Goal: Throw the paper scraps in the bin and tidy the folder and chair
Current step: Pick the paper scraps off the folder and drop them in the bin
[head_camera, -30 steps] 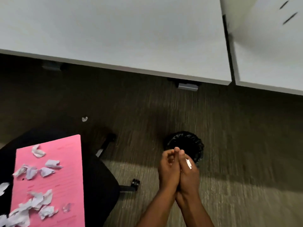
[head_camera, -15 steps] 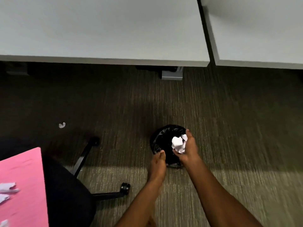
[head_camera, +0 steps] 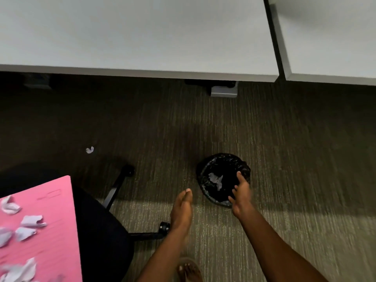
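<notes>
Nearest to the camera, a foot in a sandal (head_camera: pixel 188 270) stands on the grey-green striped carpet (head_camera: pixel 284 231), just below the left forearm. The left hand (head_camera: pixel 181 210) hovers over the carpet with its fingers straight and pressed together, holding nothing. The right hand (head_camera: pixel 241 197) is above the near-right rim of the bin (head_camera: pixel 205 169), fingers spread and empty (its edge looks a little blurred). The bin is small, round and lined with a black bag; inside it, left of the right hand, lie crumpled paper scraps (head_camera: pixel 216 179).

Left of the left hand is the black chair (head_camera: pixel 101 231), with its wheeled legs pointing toward the hands. On the seat lies the pink folder (head_camera: pixel 50 210), and more scraps (head_camera: pixel 30 220) are scattered on it. Farther out, left of both hands, one small scrap (head_camera: pixel 89 150) lies alone on the darker, shadowed carpet. Beyond everything, the pale grey table (head_camera: pixel 142 37) crosses the view, with a second table (head_camera: pixel 335 37) beside it to the right, a narrow gap between them.
</notes>
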